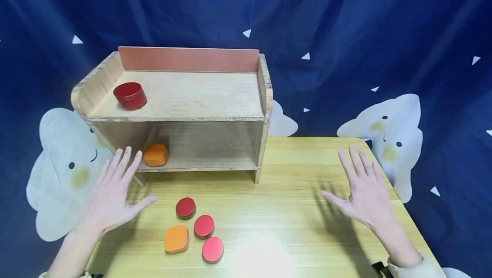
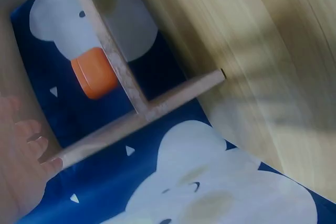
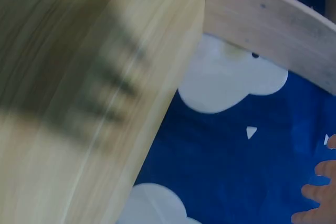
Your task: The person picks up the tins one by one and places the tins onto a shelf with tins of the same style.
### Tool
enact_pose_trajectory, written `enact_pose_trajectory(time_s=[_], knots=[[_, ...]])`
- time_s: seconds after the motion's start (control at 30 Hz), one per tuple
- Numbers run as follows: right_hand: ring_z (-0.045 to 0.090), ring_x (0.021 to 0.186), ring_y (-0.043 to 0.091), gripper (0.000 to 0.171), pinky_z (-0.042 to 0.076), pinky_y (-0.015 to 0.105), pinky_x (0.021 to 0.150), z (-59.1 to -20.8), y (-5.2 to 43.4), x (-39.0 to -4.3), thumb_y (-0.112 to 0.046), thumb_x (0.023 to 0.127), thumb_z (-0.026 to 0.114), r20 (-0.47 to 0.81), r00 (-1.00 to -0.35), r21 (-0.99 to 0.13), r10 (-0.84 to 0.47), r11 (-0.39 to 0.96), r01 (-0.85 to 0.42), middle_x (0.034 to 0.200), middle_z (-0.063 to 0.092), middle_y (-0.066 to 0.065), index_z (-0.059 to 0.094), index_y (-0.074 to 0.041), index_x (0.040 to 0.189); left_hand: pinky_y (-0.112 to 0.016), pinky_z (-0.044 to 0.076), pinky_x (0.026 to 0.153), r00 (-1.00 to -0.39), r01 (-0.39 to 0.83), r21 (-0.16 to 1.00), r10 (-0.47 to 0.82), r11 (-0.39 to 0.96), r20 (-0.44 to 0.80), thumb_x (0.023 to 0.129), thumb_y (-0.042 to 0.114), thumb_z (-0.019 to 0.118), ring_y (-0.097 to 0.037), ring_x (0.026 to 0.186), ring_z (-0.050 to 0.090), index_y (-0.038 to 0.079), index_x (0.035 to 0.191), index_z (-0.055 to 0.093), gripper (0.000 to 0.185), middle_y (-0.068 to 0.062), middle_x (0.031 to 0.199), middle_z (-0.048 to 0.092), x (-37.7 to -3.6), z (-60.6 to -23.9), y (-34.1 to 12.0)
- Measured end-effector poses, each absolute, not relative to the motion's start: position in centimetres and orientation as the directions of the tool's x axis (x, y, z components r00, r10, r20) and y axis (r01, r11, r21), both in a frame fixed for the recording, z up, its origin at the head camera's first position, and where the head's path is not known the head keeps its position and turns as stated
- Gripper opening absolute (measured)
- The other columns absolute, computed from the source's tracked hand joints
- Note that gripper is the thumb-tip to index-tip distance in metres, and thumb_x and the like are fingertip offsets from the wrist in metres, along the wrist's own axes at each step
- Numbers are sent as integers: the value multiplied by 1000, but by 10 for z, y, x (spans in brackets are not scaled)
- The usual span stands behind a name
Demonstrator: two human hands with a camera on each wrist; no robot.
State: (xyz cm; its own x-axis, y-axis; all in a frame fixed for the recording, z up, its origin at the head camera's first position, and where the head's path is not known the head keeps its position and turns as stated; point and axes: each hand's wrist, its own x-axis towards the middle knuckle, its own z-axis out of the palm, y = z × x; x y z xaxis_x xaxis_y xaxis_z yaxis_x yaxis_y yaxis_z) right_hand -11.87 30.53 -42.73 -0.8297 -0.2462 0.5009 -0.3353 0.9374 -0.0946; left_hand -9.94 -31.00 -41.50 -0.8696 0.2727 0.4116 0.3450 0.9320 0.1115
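Note:
In the head view my left hand (image 1: 114,192) is held over the table's left side with fingers spread, holding nothing. Its fingertips overlap the shelf's lower left corner, beside an orange square tin (image 1: 155,155) on the lower shelf board. My right hand (image 1: 364,194) hovers above the right side of the table, fingers straight and empty, its shadow below. Between the hands, nearer the left, lie three round red tins (image 1: 185,208) and another orange tin (image 1: 176,239). One more red tin (image 1: 130,95) sits on the top board at the left. The left wrist view shows the shelved orange tin (image 2: 94,73) near my fingers.
A two-tier wooden shelf (image 1: 203,98) with raised sides and a pink back strip stands at the table's back left. The wooden table (image 1: 292,209) ends at a slanting right edge. Behind hangs a dark blue curtain (image 1: 326,26) with white triangles and cloud faces.

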Motion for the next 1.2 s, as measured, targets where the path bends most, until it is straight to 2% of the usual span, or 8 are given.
enact_pose_trajectory(time_s=[0.4,0.53,0.67,0.83,0.87,1.0,1.1,1.2], knots=[[33,157,45,112,18,50,139,-433,259,-132,-90,87,50,523,-797,-153,-302,887,-436,172,32,20,34,-13,166,-26,4,138,-832,368,285,177,885,525,81,52,84,-24,167,15,12,166,34,106,-18,173,28,-88,-418,-338],[41,152,47,111,34,57,130,-437,246,-136,-89,87,51,558,-773,-187,-301,862,-471,170,37,20,38,-10,163,-17,10,135,-790,394,326,135,859,598,83,53,83,-13,164,21,10,162,41,99,-15,170,36,-88,-420,-345],[46,148,48,105,43,69,116,-439,234,-140,-82,87,61,596,-757,-281,-268,813,-509,169,40,16,39,-12,163,-10,16,131,-736,428,363,86,827,672,89,62,75,-5,160,28,8,158,48,92,-11,167,42,-90,-422,-352],[49,146,45,98,45,69,115,-443,219,-145,-55,81,83,618,-757,-401,-213,742,-537,165,47,16,45,-12,160,-6,26,125,-693,436,423,-3,794,721,92,63,72,8,151,38,6,153,53,86,-14,161,51,-95,-426,-356],[50,146,45,98,45,68,116,-443,216,-146,-49,79,85,619,-759,-419,-204,731,-538,164,48,16,45,-12,160,-3,28,122,-684,434,437,-27,788,729,92,59,74,12,147,41,5,152,55,83,-16,159,53,-96,-426,-356],[55,142,39,96,53,57,113,-443,202,-149,-33,76,89,607,-779,-499,-159,686,-529,160,53,16,46,-12,159,3,36,108,-664,407,516,-144,754,734,88,28,82,24,125,49,6,148,60,68,10,149,63,-101,-427,-356],[59,136,35,94,58,48,108,-441,192,-153,-24,78,90,587,-798,-576,-132,625,-527,156,55,15,45,-13,159,2,42,103,-660,400,598,-234,695,714,82,4,81,20,120,55,2,143,62,64,31,138,60,-107,-427,-353],[62,131,35,90,61,50,104,-440,181,-157,-15,81,90,572,-813,-651,-111,541,-532,154,57,15,45,-14,159,-1,50,98,-667,397,682,-318,614,674,79,-10,79,11,120,61,-2,141,62,64,27,131,66,-113,-425,-351]])
